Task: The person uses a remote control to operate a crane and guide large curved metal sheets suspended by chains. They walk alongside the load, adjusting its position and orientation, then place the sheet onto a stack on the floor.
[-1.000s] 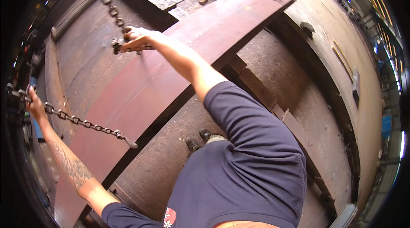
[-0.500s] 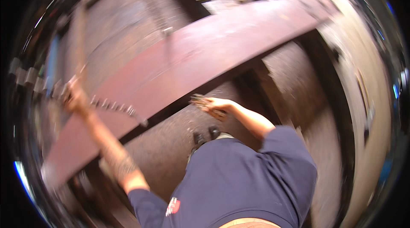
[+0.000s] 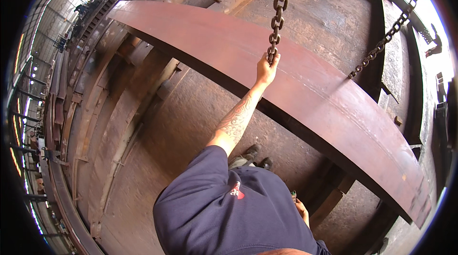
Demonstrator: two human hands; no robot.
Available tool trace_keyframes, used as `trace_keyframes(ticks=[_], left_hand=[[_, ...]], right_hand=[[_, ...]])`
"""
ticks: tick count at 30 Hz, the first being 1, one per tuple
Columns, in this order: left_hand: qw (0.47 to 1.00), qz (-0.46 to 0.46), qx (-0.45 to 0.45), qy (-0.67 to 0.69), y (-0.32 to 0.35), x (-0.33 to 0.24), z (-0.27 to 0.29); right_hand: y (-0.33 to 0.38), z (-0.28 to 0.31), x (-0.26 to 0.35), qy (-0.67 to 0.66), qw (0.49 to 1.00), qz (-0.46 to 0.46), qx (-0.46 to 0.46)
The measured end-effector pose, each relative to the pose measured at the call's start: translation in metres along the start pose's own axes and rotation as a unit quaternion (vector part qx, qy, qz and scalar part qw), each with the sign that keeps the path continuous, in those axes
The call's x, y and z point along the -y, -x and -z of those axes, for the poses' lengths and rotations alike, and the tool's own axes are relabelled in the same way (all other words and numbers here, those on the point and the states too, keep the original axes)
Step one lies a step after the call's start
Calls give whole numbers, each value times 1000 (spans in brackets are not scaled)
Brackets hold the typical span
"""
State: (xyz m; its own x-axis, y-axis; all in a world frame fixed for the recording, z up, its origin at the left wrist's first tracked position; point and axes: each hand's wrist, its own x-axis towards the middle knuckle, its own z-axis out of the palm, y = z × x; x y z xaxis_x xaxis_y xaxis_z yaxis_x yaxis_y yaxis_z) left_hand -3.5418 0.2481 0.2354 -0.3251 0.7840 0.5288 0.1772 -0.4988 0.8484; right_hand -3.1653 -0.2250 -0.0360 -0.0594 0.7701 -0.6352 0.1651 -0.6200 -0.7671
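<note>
My left hand (image 3: pixel 268 69) is wrapped round the lower part of a heavy steel chain (image 3: pixel 278 11), which runs up out of the top of the view. Beneath that hand stretches a long reddish-brown steel beam (image 3: pixel 200 40), bending across the picture from upper left to lower right. A second chain (image 3: pixel 381 45) meets or passes behind the beam farther right, with no hand on it. Low beside my body is my right hand (image 3: pixel 302 209), partly hidden by my shirt. Its fingers close round a small dark object with a green bit, too covered to name.
Several rusty beams (image 3: pixel 129 126) lie side by side at the left. A stained brown floor (image 3: pixel 157 154) spreads under my boots (image 3: pixel 253 152). Dark steel pieces (image 3: pixel 334 193) lie below the beam at the right, and a small block (image 3: pixel 398 121) sits beyond it.
The view has swung round and is sharper. My left arm, stretched out at the far left before, now reaches up the middle with the chain. My right hand has dropped close to my body.
</note>
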Motion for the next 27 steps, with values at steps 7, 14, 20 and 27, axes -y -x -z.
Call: trace_keyframes(ticks=[7,14,20,27], left_hand=[[998,19,47,-40,-9,2,-12],[990,68,35,-115,-31,14,-33],[995,0,-31,-93,-31,13,-41],[992,-39,-11,-118,-34,16,-68]], right_hand=[[-64,23,-12,111,988,15,-102],[-77,6,68,72,986,-33,-149],[-84,1,66,-9,998,-54,-37],[-38,-7,98,-8,985,-171,-36]])
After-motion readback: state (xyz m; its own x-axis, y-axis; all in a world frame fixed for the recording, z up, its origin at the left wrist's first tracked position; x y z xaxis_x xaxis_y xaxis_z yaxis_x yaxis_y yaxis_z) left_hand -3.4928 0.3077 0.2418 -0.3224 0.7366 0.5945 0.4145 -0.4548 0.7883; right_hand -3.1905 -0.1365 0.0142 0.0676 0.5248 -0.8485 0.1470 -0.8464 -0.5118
